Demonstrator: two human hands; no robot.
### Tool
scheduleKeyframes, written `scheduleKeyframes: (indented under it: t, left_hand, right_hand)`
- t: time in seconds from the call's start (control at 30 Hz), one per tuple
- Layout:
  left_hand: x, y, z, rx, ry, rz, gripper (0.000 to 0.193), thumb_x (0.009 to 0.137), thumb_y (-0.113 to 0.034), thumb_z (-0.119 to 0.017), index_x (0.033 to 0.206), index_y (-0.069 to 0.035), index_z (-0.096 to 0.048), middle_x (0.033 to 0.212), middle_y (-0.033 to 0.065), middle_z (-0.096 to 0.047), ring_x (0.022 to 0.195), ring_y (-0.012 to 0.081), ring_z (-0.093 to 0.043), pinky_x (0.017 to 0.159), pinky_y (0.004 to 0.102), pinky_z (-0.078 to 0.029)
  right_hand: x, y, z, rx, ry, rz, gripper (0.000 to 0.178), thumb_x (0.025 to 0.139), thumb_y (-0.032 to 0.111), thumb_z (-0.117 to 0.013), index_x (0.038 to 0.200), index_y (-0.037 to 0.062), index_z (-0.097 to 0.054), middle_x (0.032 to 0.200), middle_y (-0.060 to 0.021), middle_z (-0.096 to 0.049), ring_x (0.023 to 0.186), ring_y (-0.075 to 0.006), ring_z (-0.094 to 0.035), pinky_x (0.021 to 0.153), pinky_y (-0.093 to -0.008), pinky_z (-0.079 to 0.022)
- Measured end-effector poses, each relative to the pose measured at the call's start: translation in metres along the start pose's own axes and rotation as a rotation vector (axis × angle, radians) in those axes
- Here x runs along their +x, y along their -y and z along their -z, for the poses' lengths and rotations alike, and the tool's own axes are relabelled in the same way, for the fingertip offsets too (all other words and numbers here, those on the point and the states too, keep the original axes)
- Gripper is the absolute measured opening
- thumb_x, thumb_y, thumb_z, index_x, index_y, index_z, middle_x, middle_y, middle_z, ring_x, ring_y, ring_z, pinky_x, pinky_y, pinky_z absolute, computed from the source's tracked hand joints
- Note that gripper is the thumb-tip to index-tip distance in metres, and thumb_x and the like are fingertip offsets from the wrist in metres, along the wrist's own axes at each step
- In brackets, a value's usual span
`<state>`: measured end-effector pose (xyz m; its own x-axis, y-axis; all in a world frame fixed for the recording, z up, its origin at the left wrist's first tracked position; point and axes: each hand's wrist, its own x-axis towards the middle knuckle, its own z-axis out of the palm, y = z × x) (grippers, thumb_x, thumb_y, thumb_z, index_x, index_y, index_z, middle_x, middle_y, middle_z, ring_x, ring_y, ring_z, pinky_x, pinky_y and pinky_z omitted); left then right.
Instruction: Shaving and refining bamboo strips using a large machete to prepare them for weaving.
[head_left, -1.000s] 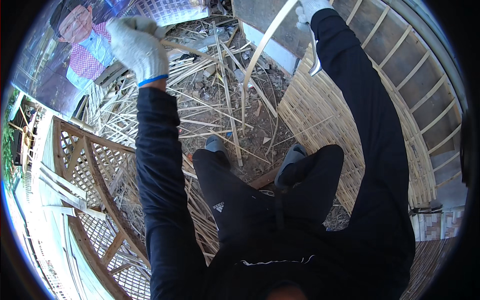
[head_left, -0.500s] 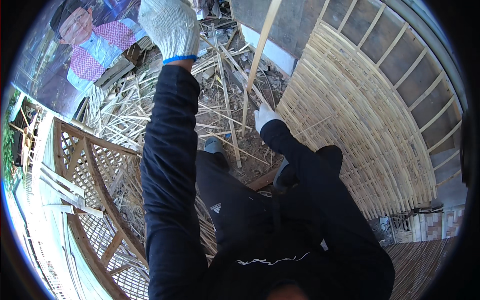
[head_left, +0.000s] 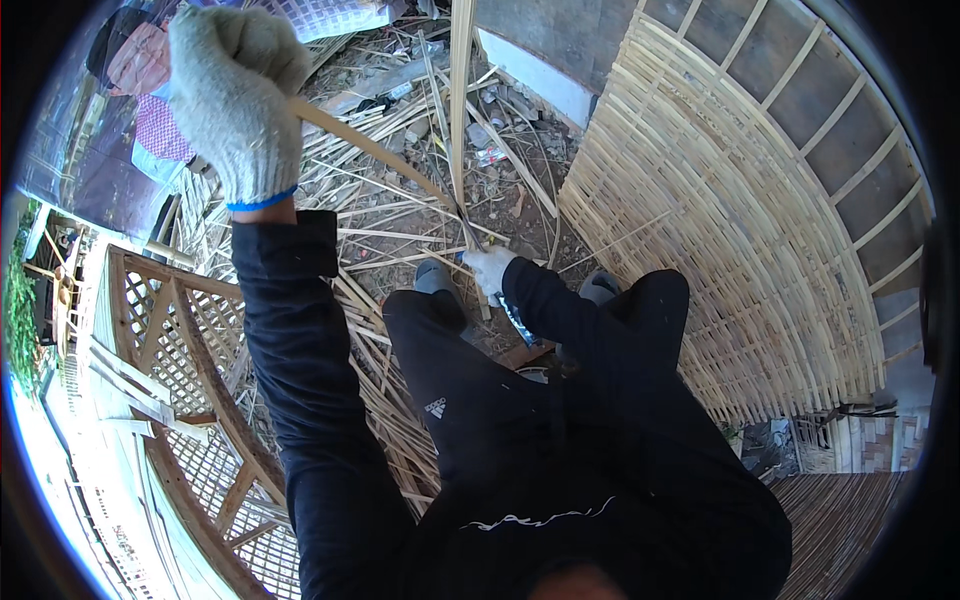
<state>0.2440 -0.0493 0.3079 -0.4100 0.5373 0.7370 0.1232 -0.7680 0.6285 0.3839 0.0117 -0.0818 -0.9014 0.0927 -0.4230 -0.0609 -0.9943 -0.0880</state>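
Note:
My left hand (head_left: 240,100), in a white knit glove with a blue cuff, is raised at the upper left. Its fingers are closed on a thin bamboo strip (head_left: 370,150), which curves down toward the centre. There the strip meets a longer, upright bamboo piece (head_left: 459,100) that runs out past the top edge. At the point where they part lies a narrow dark blade (head_left: 468,230), apparently of a knife. My right hand (head_left: 490,268), gloved too, is closed just below, around the knife's handle, which its fingers hide.
Loose bamboo strips (head_left: 390,240) litter the ground ahead. A large woven bamboo panel (head_left: 720,230) leans on the right. To the left stand curved wooden lattice frames (head_left: 210,390) and a printed banner (head_left: 90,150). My knees flank the work.
My left hand has swung left and nearer, drawing the bent strip away from the upright piece. My right hand has shifted left and slightly nearer with the knife.

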Motion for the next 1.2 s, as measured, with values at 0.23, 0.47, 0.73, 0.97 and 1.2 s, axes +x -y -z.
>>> scheduleKeyframes:
  t: [0.23,0.47,0.73,0.97,1.2]
  left_hand:
    - [-0.011,-0.016,0.051,-0.035,-0.19,-0.015,0.044,0.098,-0.03,-0.051,0.063,-0.019,-0.027,0.058,-0.0042,-0.02,0.053,0.0094,-0.021,0.044,0.0244,-0.017]
    - [-0.018,-0.009,0.09,-0.183,-0.248,-0.048,0.044,0.103,-0.035,-0.044,0.064,-0.02,-0.029,0.054,-0.0049,-0.023,0.048,0.009,-0.019,0.039,0.023,-0.02]
    - [-0.001,-0.005,0.099,-0.208,-0.261,-0.017,0.044,0.105,-0.033,-0.038,0.064,-0.021,-0.029,0.055,-0.0047,-0.022,0.049,0.009,-0.02,0.039,0.0238,-0.02]
    - [0.001,0.012,0.101,-0.092,-0.416,0.024,0.043,0.103,-0.03,-0.042,0.064,-0.02,-0.027,0.054,-0.0046,-0.022,0.049,0.0088,-0.019,0.041,0.0238,-0.012]
    - [0.015,-0.002,0.097,-0.077,-0.423,-0.017,0.04,0.097,-0.024,-0.045,0.062,-0.019,-0.026,0.057,-0.0046,-0.023,0.053,0.0098,-0.022,0.045,0.0245,-0.017]
  right_hand:
    - [0.041,-0.038,-0.009,-0.378,-0.137,0.068,0.018,0.096,0.027,-0.062,0.083,0.0194,-0.052,0.054,0.0003,-0.045,0.034,-0.0187,-0.043,0.03,-0.0431,-0.036]
    - [0.026,-0.037,-0.018,-0.375,-0.073,0.101,0.022,0.098,0.034,-0.06,0.082,0.0237,-0.05,0.052,0.0009,-0.039,0.037,-0.0193,-0.043,0.037,-0.0401,-0.042]
    - [0.013,-0.049,-0.049,-0.179,0.245,0.098,0.04,0.103,0.031,-0.049,0.066,0.0229,-0.036,0.053,0.0092,-0.025,0.039,-0.0074,-0.024,0.039,-0.0292,-0.022]
    - [0.107,-0.045,0.033,0.015,0.428,0.046,0.029,0.1,0.039,-0.052,0.091,0.0122,-0.056,0.054,-0.0073,-0.05,0.038,-0.0279,-0.054,0.034,-0.0439,-0.044]
    - [-0.069,-0.096,-0.121,-0.829,-0.227,0.57,0.024,0.101,0.028,-0.058,0.087,0.0081,-0.055,0.064,0.0029,-0.048,0.047,-0.0115,-0.044,0.046,-0.0281,-0.039]
